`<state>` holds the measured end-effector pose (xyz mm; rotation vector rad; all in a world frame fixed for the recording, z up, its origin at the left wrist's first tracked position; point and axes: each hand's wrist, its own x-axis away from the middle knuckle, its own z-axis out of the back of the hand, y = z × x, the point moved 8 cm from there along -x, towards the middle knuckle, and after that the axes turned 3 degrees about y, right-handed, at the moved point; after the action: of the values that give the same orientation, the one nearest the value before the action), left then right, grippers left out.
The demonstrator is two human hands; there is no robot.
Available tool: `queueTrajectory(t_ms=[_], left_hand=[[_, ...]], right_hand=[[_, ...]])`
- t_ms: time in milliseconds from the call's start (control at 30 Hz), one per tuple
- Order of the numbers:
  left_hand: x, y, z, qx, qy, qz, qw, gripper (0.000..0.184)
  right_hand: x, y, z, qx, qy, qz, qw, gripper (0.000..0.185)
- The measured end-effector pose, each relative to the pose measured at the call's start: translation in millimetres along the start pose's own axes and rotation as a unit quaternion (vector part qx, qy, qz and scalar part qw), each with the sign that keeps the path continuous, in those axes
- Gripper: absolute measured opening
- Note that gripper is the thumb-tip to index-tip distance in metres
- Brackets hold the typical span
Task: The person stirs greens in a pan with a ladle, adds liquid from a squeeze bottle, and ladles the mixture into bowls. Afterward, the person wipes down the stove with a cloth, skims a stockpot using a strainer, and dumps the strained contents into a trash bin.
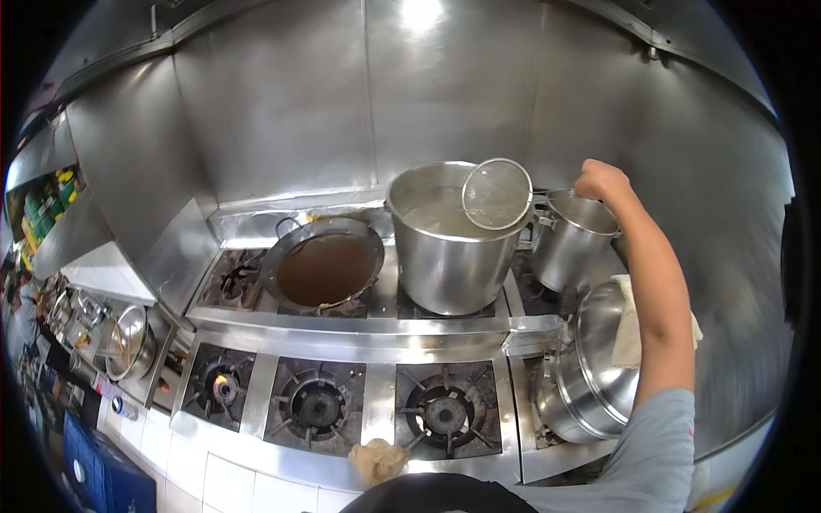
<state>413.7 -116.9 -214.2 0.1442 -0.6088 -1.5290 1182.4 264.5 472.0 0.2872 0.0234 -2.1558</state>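
My right hand (601,179) is closed around the handle of a round mesh skimmer (497,194), arm stretched out over the back right of the stove. The skimmer's fine mesh disc is tilted at the right rim of a large steel stockpot (453,274), partly over its cloudy liquid. Below my hand stands a narrower steel pot (560,252); its contents cannot be made out. To the left, a dark wok (375,267) holds brown liquid. My left hand does not show. A crumpled tan cloth (378,462) lies at the stove's front edge.
A lidded steel pot (590,368) with a pale cloth (629,329) draped on it stands at the right. A small flame burns on the front left burner (224,387). More burners (445,416) line the front. A blue bin (107,466) stands lower left.
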Motion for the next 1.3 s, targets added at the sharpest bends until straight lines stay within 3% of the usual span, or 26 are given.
queueTrajectory(t_ms=[33,67,133,167,267,333,467,533,600,667,700,733,800,833,867,933,967,1000,1033,1067,1100,1133,1167,1200,1300], left_hand=[[-1,1,-6,-0.031,-0.044,-0.012,0.999,0.025],[1,0,-4,0.029,-0.016,0.005,0.999,0.025],[4,6,-7,-0.031,-0.028,-0.048,0.998,0.025],[9,4,-9,-0.027,-0.030,-0.041,0.998,0.025],[18,-4,-11,-0.016,0.003,-0.031,0.999,0.024],[22,-17,-10,0.072,0.012,-0.006,0.997,0.024],[39,-44,-2,0.058,0.036,-0.021,0.997,0.026],[47,-82,-6,0.220,0.022,0.089,0.971,0.031],[60,-96,12,0.254,0.061,0.061,0.963,0.034],[79,-120,15,0.276,-0.005,0.105,0.955,0.036],[84,-131,17,0.245,-0.011,0.082,0.966,0.038],[96,-145,16,0.231,-0.019,0.091,0.968,0.035],[112,-173,12,0.181,-0.043,0.104,0.977,0.031],[119,-182,11,0.148,-0.054,0.104,0.982,0.029],[126,-192,9,0.097,-0.068,0.095,0.988,0.028],[128,-206,1,-0.112,-0.105,0.010,0.988,0.028],[142,-214,11,-0.129,-0.097,0.013,0.987,0.027],[151,-212,22,-0.044,-0.046,-0.033,0.997,0.016],[165,-202,47,-0.044,0.101,-0.066,0.992,0.026],[174,-251,16,0.216,-0.079,0.300,0.926,0.032],[189,-244,35,0.288,-0.004,0.368,0.884,0.041],[200,-244,43,0.329,0.063,0.374,0.865,0.040],[215,-242,46,0.370,0.066,0.417,0.828,0.041],[225,-244,48,0.367,0.069,0.431,0.821,0.040],[257,-261,44,0.336,0.053,0.437,0.833,0.039]], right_hand=[[-2,-5,-2,0.009,-0.009,0.007,1.000,0.038],[2,-12,1,0.012,-0.010,0.019,1.000,0.038],[16,-18,-7,-0.035,-0.072,0.007,0.997,0.028],[21,-18,-9,-0.063,-0.049,-0.006,0.997,0.022],[27,-27,-27,-0.053,-0.128,0.014,0.990,0.021],[35,-31,-32,-0.066,-0.146,0.013,0.987,0.021],[64,-39,-43,-0.105,-0.172,-0.018,0.979,0.018],[79,-39,-62,-0.166,-0.195,-0.035,0.966,0.018],[96,-40,-83,-0.229,-0.216,-0.056,0.948,0.018],[120,-53,-111,-0.381,-0.286,-0.069,0.877,0.019],[131,-59,-120,-0.449,-0.292,-0.084,0.841,0.012],[141,-63,-128,-0.449,-0.290,-0.089,0.841,0.012],[175,-97,-139,-0.592,-0.363,-0.095,0.713,0.013],[186,-105,-139,-0.612,-0.336,-0.125,0.705,0.015],[188,-114,-147,-0.682,-0.316,-0.138,0.645,0.017],[193,-137,-158,-0.794,-0.307,-0.134,0.507,0.016],[190,-142,-165,-0.834,-0.290,-0.125,0.452,0.014],[184,-152,-169,-0.846,-0.320,-0.006,0.426,0.010],[175,-155,-177,-0.847,-0.277,-0.021,0.453,0.007],[168,-159,-181,-0.864,-0.253,-0.043,0.434,0.008],[153,-163,-194,-0.874,-0.263,-0.020,0.409,0.009],[123,-170,-219,-0.856,-0.305,0.022,0.416,0.011],[145,-182,-209,-0.858,-0.234,-0.023,0.456,0.011],[174,-195,-196,-0.855,-0.200,-0.056,0.476,0.012],[223,-251,-207,-0.825,-0.265,-0.008,0.499,0.008]])
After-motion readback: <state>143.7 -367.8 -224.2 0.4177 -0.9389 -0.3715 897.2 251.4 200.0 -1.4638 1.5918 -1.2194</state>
